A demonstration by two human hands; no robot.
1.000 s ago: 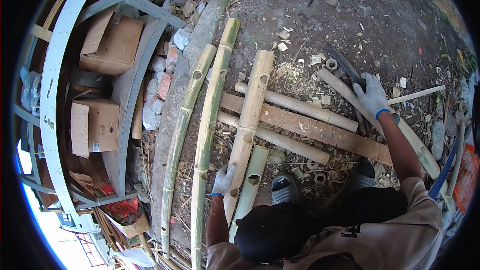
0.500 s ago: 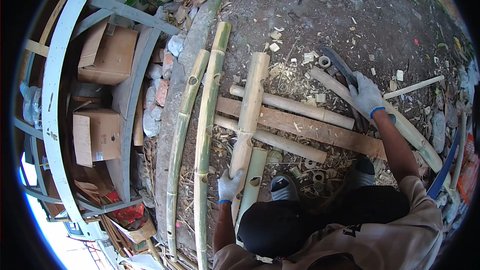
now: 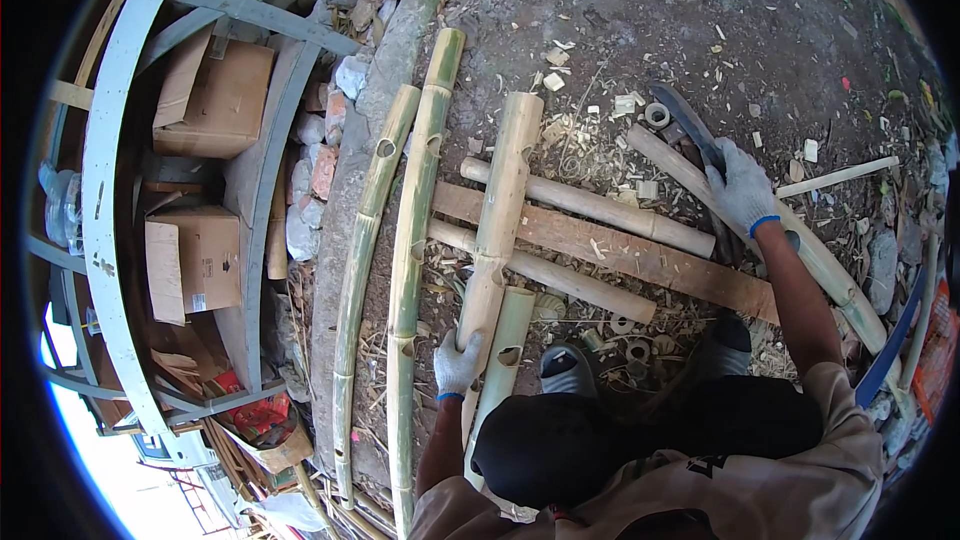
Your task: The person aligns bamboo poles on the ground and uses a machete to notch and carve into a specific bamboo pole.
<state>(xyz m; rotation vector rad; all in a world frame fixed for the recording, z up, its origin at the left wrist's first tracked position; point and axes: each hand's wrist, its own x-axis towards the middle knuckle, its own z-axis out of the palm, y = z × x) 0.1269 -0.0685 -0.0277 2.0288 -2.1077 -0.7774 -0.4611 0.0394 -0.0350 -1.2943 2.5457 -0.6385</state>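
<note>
Bamboo point(image 3: 499, 210), one, left hand point(image 3: 457, 365); blade point(image 3: 684, 121), one, right hand point(image 3: 743, 186).

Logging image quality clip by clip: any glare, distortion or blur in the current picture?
Head view, lower left: background blown out white; head, left: pale beam bows toward the black rim; head, right: the right hand and dark blade look fairly sharp.
</note>
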